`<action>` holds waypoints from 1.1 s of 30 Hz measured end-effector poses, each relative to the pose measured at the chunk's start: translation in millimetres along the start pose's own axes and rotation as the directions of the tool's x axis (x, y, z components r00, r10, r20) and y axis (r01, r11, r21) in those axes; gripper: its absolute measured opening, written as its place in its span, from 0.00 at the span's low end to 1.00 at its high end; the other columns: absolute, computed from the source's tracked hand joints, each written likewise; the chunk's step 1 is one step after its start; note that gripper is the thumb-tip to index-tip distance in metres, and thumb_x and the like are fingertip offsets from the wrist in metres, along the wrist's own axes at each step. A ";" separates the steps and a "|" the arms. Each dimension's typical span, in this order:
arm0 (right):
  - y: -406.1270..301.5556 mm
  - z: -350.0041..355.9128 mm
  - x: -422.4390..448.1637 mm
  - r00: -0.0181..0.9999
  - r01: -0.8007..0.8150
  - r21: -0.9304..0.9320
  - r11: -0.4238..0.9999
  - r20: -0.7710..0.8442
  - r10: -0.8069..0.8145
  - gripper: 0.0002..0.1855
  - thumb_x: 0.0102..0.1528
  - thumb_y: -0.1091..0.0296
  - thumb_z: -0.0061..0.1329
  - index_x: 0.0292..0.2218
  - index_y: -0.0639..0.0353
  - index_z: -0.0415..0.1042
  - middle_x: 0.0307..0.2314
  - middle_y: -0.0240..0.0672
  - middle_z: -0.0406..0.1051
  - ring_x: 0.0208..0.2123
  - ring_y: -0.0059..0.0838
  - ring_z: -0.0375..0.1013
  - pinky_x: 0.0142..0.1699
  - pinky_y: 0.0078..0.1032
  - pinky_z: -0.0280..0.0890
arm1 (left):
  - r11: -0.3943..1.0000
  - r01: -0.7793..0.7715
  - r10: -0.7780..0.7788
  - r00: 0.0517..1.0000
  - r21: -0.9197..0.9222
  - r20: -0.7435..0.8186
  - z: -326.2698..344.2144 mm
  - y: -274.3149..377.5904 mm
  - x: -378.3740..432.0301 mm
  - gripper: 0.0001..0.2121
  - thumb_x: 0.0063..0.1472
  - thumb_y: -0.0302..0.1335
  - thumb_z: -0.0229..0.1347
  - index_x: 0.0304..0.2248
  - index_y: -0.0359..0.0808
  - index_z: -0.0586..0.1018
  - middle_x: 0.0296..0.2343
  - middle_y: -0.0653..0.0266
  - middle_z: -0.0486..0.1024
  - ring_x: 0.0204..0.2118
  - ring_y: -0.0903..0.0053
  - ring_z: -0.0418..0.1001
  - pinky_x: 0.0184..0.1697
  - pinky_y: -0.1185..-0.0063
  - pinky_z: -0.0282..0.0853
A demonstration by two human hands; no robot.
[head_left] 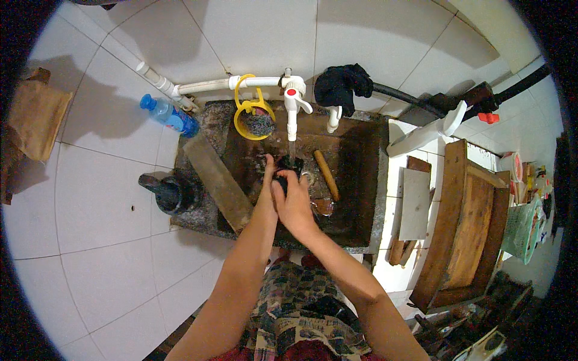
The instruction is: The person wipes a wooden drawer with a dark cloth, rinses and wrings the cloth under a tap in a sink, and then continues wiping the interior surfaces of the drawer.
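Observation:
Water runs from a white plastic tap (292,113) into a dark stone sink (381,203). Below the spout, my left hand (269,180) and my right hand (292,194) are close together around a dark wet object (284,178), which they largely cover; what it is cannot be told. The right hand's fingers bend over it, while the left thumb points up beside it. Right of my hands, a brown wooden stick (326,175) lies slanted in the basin. Near its lower end sits a small brown piece (323,206) at the sink bottom.
A board (219,182) slants across the sink's left side. A yellow ring holder (254,119) with a scouring pad hangs from the white pipe. A plastic bottle (169,116) stands at the left corner, black cloth (341,88) covers a second tap, and a wooden drawer-like box (467,225) is at right.

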State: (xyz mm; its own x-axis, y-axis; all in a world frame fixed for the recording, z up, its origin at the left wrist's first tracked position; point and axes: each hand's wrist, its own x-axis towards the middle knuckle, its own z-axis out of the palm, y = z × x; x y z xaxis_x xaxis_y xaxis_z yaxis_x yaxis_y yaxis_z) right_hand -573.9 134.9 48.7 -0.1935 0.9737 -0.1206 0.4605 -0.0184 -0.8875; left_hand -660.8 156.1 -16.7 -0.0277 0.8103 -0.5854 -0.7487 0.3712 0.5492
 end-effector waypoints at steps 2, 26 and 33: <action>-1.8 2.8 -1.8 0.994 0.067 -0.164 0.984 -0.073 -0.080 0.16 0.55 0.62 0.43 0.40 0.64 0.62 0.38 0.63 0.59 0.37 0.60 0.64 0.40 0.43 0.62 | 1.000 0.008 -0.008 1.000 0.002 0.011 -7.7 -6.8 10.7 0.33 0.53 0.59 0.42 0.45 0.36 0.67 0.39 0.60 0.69 0.40 0.71 0.68 0.41 0.72 0.66; 21.9 -20.3 62.1 0.996 -0.087 -0.272 0.958 -0.024 0.084 0.16 0.43 0.69 0.55 0.36 0.59 0.70 0.28 0.50 0.72 0.35 0.48 0.71 0.40 0.39 0.66 | -0.047 -0.523 0.774 0.519 0.851 0.362 144.3 105.2 -24.2 0.21 0.47 0.36 0.60 0.36 0.30 0.69 0.33 0.53 0.67 0.35 0.63 0.68 0.38 0.70 0.64; 4.5 -51.8 48.9 0.999 0.020 -0.350 0.937 0.052 -0.002 0.15 0.40 0.73 0.56 0.34 0.56 0.72 0.28 0.45 0.72 0.32 0.44 0.71 0.39 0.33 0.64 | -0.064 -0.708 0.623 0.522 0.703 0.582 106.8 129.0 -18.4 0.16 0.52 0.26 0.53 0.41 0.31 0.72 0.35 0.58 0.72 0.36 0.75 0.71 0.37 0.79 0.68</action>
State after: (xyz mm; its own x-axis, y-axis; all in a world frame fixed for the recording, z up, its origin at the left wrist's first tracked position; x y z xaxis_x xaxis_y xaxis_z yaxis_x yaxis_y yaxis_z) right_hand -536.4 194.2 61.8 -0.2391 0.9607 -0.1412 0.7304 0.0821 -0.6780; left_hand -686.2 237.6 128.6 -0.0956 0.9183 0.3841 0.5328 -0.2787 0.7990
